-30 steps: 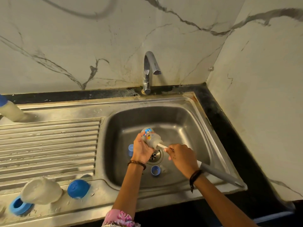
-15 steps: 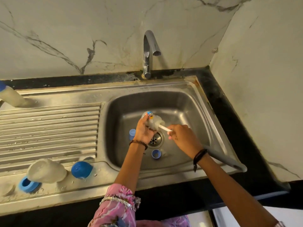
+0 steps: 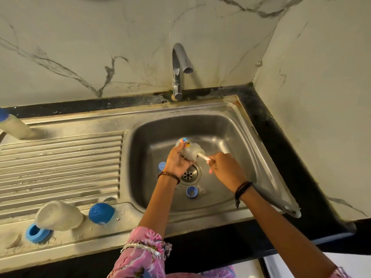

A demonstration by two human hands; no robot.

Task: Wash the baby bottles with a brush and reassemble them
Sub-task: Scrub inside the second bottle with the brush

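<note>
Two blue plastic rings (image 3: 192,191) lie beside the steel sink's round drain (image 3: 189,174). Above it, the left hand (image 3: 177,164) grips a clear printed baby bottle (image 3: 187,148); the right hand (image 3: 225,170) pinches the white brush handle (image 3: 203,157) entering it.

The steel sink unit (image 3: 66,125) bears a bottle (image 3: 59,215), blue cap (image 3: 101,213) and blue ring (image 3: 36,233).

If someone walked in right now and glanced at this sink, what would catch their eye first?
Most likely the two hands over the basin: the left hand holds a clear bottle with a cartoon print above the drain, while the right hand works a brush handle into its mouth. Next, the bright blue pieces: a blue cap and blue ring on the near drainboard, and another ring in the basin.
</note>
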